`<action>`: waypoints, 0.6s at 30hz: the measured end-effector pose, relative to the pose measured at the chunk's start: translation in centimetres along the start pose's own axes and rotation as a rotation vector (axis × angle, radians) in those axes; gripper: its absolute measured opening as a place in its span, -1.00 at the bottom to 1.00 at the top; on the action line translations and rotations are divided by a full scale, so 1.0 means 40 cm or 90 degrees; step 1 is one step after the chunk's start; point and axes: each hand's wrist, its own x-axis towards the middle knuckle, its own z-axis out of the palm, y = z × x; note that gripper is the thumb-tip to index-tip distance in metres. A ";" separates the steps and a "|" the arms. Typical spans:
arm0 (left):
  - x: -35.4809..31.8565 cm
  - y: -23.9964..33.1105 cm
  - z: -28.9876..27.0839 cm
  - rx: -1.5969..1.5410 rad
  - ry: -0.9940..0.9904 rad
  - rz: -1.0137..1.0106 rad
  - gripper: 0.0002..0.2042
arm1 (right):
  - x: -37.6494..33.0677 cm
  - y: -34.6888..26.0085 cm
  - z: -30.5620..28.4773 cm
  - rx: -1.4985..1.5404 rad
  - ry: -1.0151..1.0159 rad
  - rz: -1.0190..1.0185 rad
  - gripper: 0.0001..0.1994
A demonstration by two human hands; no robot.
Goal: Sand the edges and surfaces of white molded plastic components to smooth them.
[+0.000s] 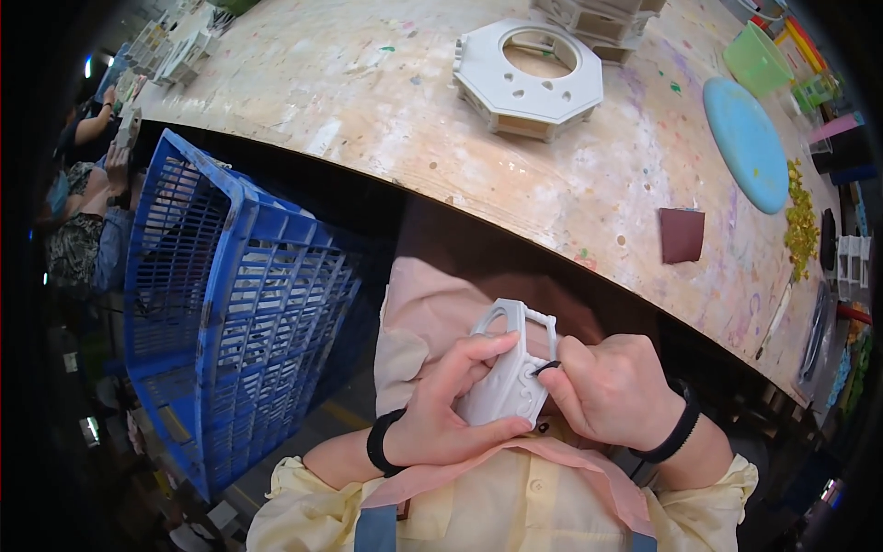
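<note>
Above my lap my left hand grips a small white openwork piece, with a round opening at its top end and curled relief on its side. It is held tilted. Against the relief side my right hand is closed around a small black-tipped tool. The tip meets the white piece beside the curls; the rest of the tool is hidden in my fist. On the table ahead lies a larger white octagonal piece with a big round hole and several small holes.
A blue plastic crate with white pieces inside stands at my left. On the table are a brown square sheet, a blue oval board, a green cup, yellow-green bits and stacked white pieces. Other people work far left.
</note>
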 end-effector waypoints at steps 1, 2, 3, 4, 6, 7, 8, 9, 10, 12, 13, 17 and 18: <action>-0.001 0.000 0.000 -0.005 -0.002 0.003 -0.33 | 0.000 0.001 0.000 0.005 0.007 -0.004 -0.74; -0.001 0.000 0.000 -0.009 -0.003 0.007 -0.33 | 0.000 0.002 0.000 0.009 0.008 -0.010 -0.75; -0.001 0.000 0.001 -0.009 -0.003 0.006 -0.33 | 0.000 0.002 0.000 0.009 0.002 -0.014 -0.75; -0.001 0.001 0.001 -0.022 -0.001 0.002 -0.33 | 0.000 0.002 -0.001 0.012 0.008 -0.016 -0.75; 0.001 0.002 0.003 -0.034 0.001 0.001 -0.33 | 0.001 0.000 -0.001 0.037 0.041 -0.006 -0.76; 0.001 0.003 0.004 -0.036 0.007 0.013 -0.32 | 0.001 -0.002 -0.001 0.043 0.046 -0.017 -0.76; 0.002 0.004 0.004 -0.036 0.012 0.025 -0.32 | 0.001 -0.005 0.000 0.045 0.053 0.002 -0.77; 0.002 0.005 0.005 -0.035 0.013 0.026 -0.32 | 0.001 -0.007 0.000 0.046 0.052 0.022 -0.78; 0.002 0.006 0.005 -0.022 0.020 0.023 -0.32 | 0.001 -0.008 0.000 0.050 0.062 0.021 -0.78; 0.001 0.008 0.006 -0.009 0.026 0.017 -0.32 | 0.001 -0.011 0.001 0.039 0.052 0.025 -0.79; 0.000 0.009 0.006 0.001 0.025 0.017 -0.33 | 0.001 -0.012 0.001 0.043 0.057 0.023 -0.79; -0.003 0.009 0.008 0.003 0.025 0.005 -0.33 | -0.003 -0.012 0.001 0.013 0.054 0.016 -0.78; -0.003 0.009 0.009 0.003 0.024 0.005 -0.33 | -0.004 -0.011 0.001 -0.003 0.036 0.022 -0.77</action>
